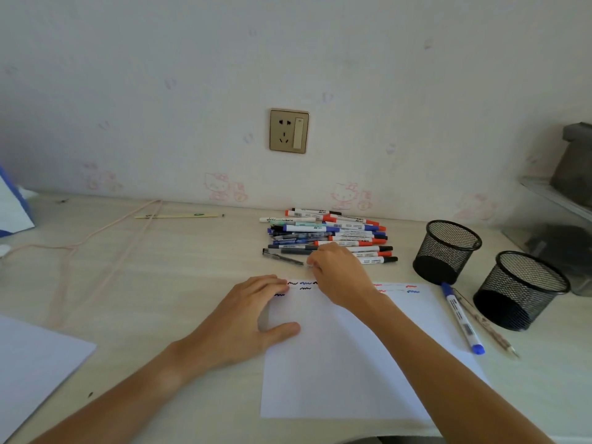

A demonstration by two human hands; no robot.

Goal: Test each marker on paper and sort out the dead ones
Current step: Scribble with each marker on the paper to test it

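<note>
A pile of markers and pens [333, 233] with red, blue and black caps lies at the back of the desk. My right hand [339, 274] rests at the pile's near edge, fingers curled around a white marker [378, 260] whose black end sticks out to the right. A white sheet of paper [336, 363] lies in front of me, with short black, blue and red squiggles [304, 285] along its top edge. My left hand [250, 318] lies flat on the sheet's left edge, pressing it down. A blue-capped marker [463, 318] lies off the sheet's right edge.
Two black mesh pen cups [447, 251] [520, 291] lie tipped on their sides at the right. A thin pen [487, 323] lies beside the blue marker. A second sheet [35, 363] sits at the near left, a pink cord [105, 238] and a chopstick sleeve [179, 215] further back.
</note>
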